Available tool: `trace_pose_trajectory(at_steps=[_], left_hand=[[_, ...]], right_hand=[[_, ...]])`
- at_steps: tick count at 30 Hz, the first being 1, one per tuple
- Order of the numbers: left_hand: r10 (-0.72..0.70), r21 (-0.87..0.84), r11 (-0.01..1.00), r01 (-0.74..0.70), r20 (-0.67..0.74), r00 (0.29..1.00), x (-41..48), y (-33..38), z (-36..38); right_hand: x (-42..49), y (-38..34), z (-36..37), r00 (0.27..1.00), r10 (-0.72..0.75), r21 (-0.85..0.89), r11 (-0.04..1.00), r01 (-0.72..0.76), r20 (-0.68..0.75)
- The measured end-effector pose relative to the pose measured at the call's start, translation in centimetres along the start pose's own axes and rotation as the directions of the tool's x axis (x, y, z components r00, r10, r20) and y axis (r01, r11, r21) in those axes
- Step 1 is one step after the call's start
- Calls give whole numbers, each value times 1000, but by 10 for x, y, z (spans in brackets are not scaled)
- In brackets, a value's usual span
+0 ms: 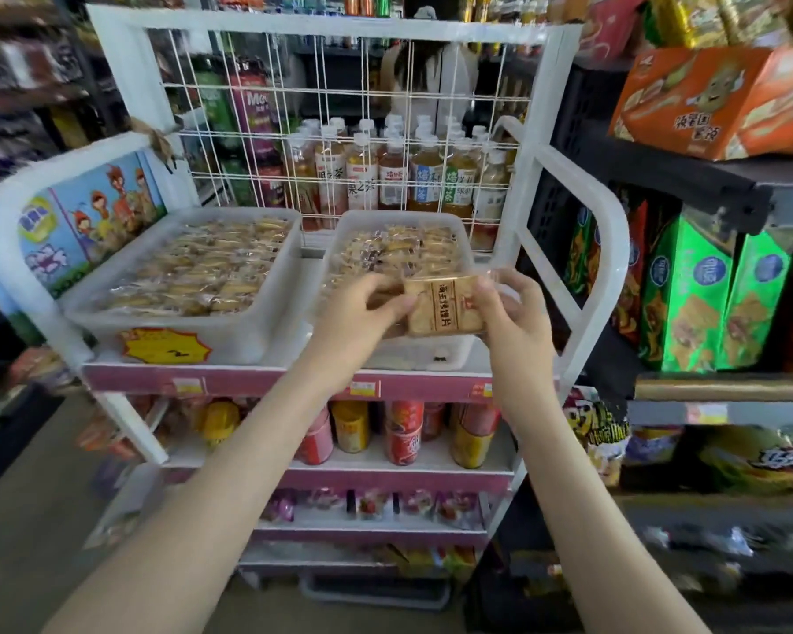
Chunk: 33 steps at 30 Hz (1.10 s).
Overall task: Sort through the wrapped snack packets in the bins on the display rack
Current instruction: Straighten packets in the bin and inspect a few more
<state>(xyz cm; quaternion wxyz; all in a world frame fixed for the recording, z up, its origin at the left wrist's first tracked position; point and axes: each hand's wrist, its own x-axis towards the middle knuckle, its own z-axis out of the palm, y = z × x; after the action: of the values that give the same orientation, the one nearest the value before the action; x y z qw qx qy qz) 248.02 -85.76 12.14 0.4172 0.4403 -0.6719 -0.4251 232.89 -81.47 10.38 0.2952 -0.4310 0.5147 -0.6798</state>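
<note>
Head view. Display rack [605, 249]: white tubular metal frame with rounded side rails, a thin wire grid [339, 107] as back panel, and pink shelf edges.

Top shelf carries two translucent plastic bins, rectangular with rounded corners, set side by side and tilted toward the viewer. The left bin [248, 340] has a yellow starburst tag [166, 345] on its front wall. Both the left bin and the right bin [339, 231] hold wrapped snack packets [202, 267]: glossy clear film over pale golden biscuit pieces, lying in loose overlapping rows.

Both forearms are bare and reach forward and up, converging over the front of the right bin.
- Left hand [367, 308]: fingers curled, thumb and fingertips pinching the left edge of one held packet [445, 308].
- Right hand [509, 308]: thumb on the packet's right front edge, fingers wrapped behind it.

The held packet is above the right bin's front rim, clear of the pile. It is flat and nearly square, with its broad face toward the camera. The slightly longer side runs left to right between the hands. A brown printed band of characters runs top to bottom, leaning slightly.

Tea bottles [362, 176] with white caps stand behind the grid. Red and yellow cans [404, 432] stand on the shelf below.
</note>
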Motion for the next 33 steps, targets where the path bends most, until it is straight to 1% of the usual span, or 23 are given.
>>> trace_pose_trajectory(at_steps=[1, 2, 5, 7, 10, 13, 16, 20, 23, 26, 29, 33], left_hand=[[-64, -98, 993, 62, -18, 998, -12, -3, -1], [-117, -154, 982, 111, -28, 993, -23, -6, -3], [-228, -213, 953, 216, -35, 973, -50, -18, -14], [-275, -209, 941, 267, -6, 962, -63, -27, -24], [-295, -178, 938, 298, 44, 955, -82, -38, -40], [-315, -132, 937, 323, 78, 946, -98, -52, -60], [-326, -2, 945, 328, 83, 942, -115, -65, -79], [-363, 98, 931, 353, 122, 924, -138, -79, -101], [-317, 285, 921, 264, 157, 935, -152, -90, -112], [-307, 309, 920, 241, 188, 933, -163, -97, -116], [-290, 274, 933, 231, 199, 936, -169, -98, -116], [-274, 326, 920, 216, 144, 951, -172, -98, -115]], right_hand=[[-11, 2, 1, 1000, 25, 53, 998, -25, -7], [-21, 6, 1, 999, 36, 74, 997, -36, -4], [-47, 21, 4, 996, 90, 67, 994, -90, 4], [-62, 31, 7, 994, 112, 11, 994, -112, 3], [-83, 45, 16, 997, 67, -84, 994, -69, -23], [-102, 54, 30, 999, 43, -228, 972, -46, -19], [-121, 62, 47, 995, 91, -285, 955, -80, 26], [-149, 62, 69, 987, 138, -227, 967, -118, 76], [-167, 64, 74, 980, 180, -220, 963, -157, 89], [-179, 68, 73, 972, 217, -197, 960, -197, 89], [-185, 67, 72, 966, 240, -157, 962, -223, 99], [-187, 62, 69, 957, 274, -180, 950, -254, 98]])
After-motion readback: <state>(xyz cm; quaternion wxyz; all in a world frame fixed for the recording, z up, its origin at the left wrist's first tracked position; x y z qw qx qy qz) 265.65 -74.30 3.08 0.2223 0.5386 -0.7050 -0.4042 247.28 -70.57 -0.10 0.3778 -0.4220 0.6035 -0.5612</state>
